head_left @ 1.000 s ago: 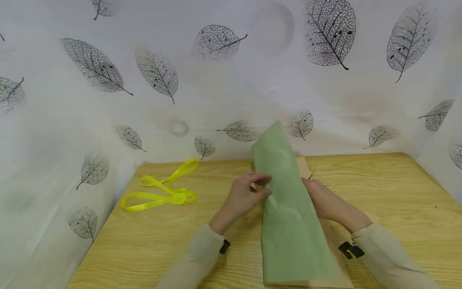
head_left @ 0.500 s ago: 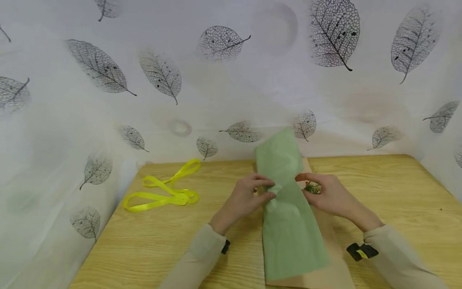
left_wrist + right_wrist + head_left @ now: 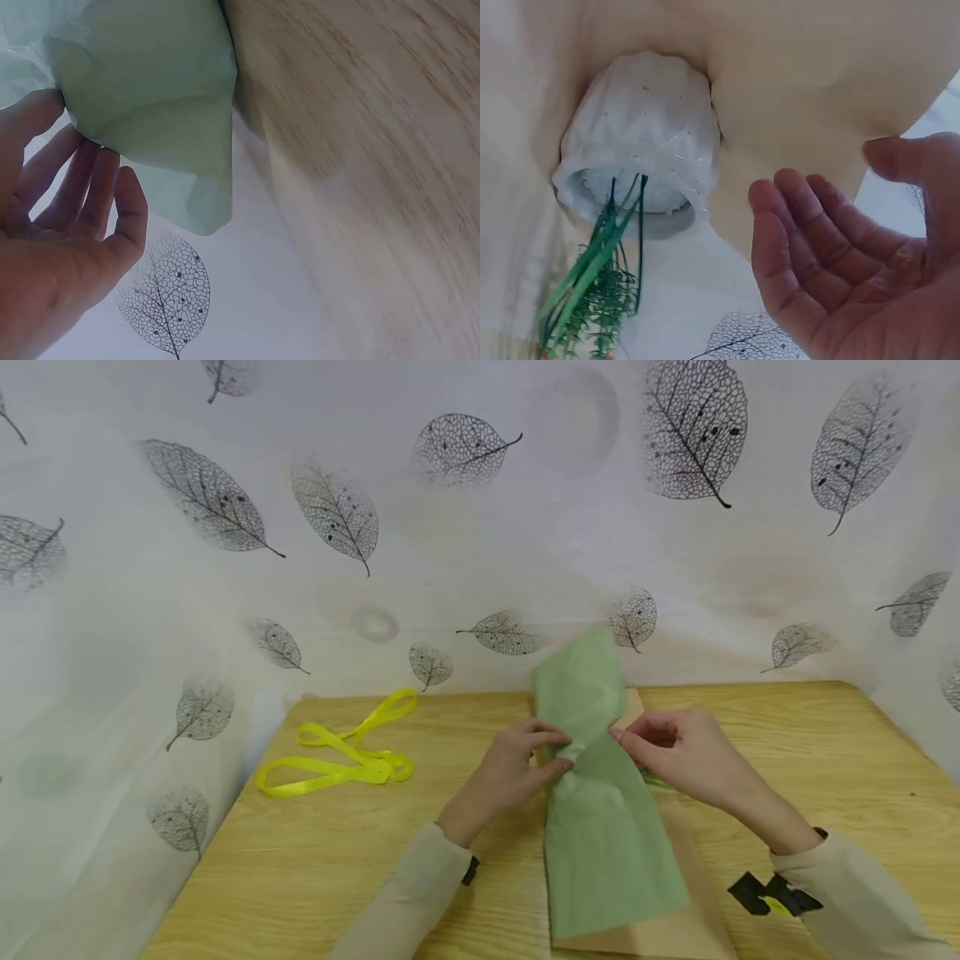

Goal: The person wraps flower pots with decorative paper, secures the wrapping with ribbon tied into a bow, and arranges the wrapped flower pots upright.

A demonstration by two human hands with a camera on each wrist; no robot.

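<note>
A sheet of wrapping paper [image 3: 607, 860], green outside and beige inside, is folded over lengthwise and narrows at mid-height. My left hand [image 3: 510, 777] pinches its creased left edge with thumb and fingertips. At the right edge of the narrowed part, my right hand [image 3: 697, 756] pinches the paper near thumb and index tips, while its other fingers curl loosely. Under the fold, in the right wrist view, a white fluted pot [image 3: 641, 120] lies against the beige side. Artificial green stems [image 3: 600, 277] come out of its mouth; their far ends are out of view.
A yellow ribbon [image 3: 322, 768] lies in loops on the left of the wooden table [image 3: 337, 868]. Behind the table hangs a white curtain [image 3: 465, 552] printed with leaves, close to the paper's top end.
My right hand came out from behind the fold, opened beside the stems, then took the paper's right edge. The paper has narrowed in the middle. The left hand keeps its hold.
</note>
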